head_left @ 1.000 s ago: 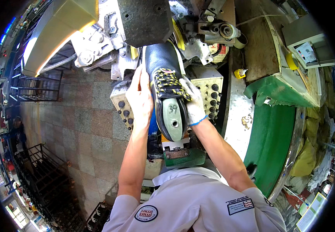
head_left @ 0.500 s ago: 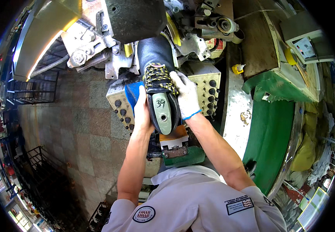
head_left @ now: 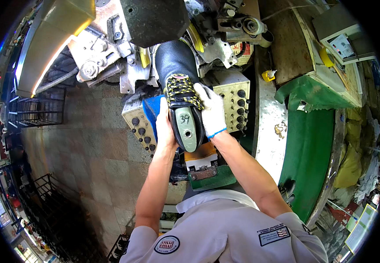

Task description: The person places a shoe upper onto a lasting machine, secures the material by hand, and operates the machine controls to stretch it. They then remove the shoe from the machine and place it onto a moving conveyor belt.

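Between my two hands is a black leather shoe with black and yellow laces, its toe end pointing away from me under the dark block of a machine. A pale green shoe last fills its opening. My left hand grips the shoe's left side near the heel, its fingers partly hidden. On the other side, my right hand, in a white glove with a blue cuff edge, is closed against the shoe beside the laces. Metal plates of the machine flank the toe.
Panels with black knobs stand to the left and right below the machine. A blue sheet is beside my left hand. Nearest me is a green padded part. A green surface runs along the right, with dark racks at left.
Both hands keep their hold on the shoe, which stays in nearly the same place under the machine. The whole view has shifted slightly.
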### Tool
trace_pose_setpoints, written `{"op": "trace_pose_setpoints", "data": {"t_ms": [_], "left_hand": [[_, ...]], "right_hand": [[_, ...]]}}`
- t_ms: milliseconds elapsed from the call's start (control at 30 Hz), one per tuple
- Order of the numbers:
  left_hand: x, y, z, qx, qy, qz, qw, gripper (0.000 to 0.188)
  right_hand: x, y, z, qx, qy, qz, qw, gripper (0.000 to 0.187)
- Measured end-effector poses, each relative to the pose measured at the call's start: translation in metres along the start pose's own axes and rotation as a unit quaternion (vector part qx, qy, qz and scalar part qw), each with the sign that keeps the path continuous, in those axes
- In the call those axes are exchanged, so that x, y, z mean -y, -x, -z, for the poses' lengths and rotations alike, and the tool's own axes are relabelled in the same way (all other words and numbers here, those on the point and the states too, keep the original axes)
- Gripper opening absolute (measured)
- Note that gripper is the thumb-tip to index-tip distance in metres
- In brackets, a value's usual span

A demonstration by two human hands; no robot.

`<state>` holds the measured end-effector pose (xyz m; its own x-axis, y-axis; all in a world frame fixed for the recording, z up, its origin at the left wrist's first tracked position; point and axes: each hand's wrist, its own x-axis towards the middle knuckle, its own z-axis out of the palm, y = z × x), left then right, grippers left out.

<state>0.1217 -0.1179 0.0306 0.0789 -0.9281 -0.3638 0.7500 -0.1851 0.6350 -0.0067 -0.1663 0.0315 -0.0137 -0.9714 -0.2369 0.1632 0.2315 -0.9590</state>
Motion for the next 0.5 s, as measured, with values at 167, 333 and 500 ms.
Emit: {"op": "trace_pose_setpoints", "data": {"t_ms": [167, 333, 500], "left_hand": [[0.001, -0.005, -0.006, 0.006, -0.002, 0.005, 1.000, 0.052], [0.008, -0.014, 0.011, 0.024, -0.016, -0.026, 0.999, 0.054], [0.011, -0.019, 0.022, 0.038, -0.076, -0.056, 0.995, 0.055]], "right_hand": [[-0.008, -0.004, 0.001, 0.000, -0.047, -0.005, 0.999, 0.039], [-0.019, -0.002, -0.002, 0.017, 0.015, 0.091, 0.996, 0.043], [-0.027, -0.007, -0.003, -0.003, 0.109, 0.203, 0.973, 0.039]]}}
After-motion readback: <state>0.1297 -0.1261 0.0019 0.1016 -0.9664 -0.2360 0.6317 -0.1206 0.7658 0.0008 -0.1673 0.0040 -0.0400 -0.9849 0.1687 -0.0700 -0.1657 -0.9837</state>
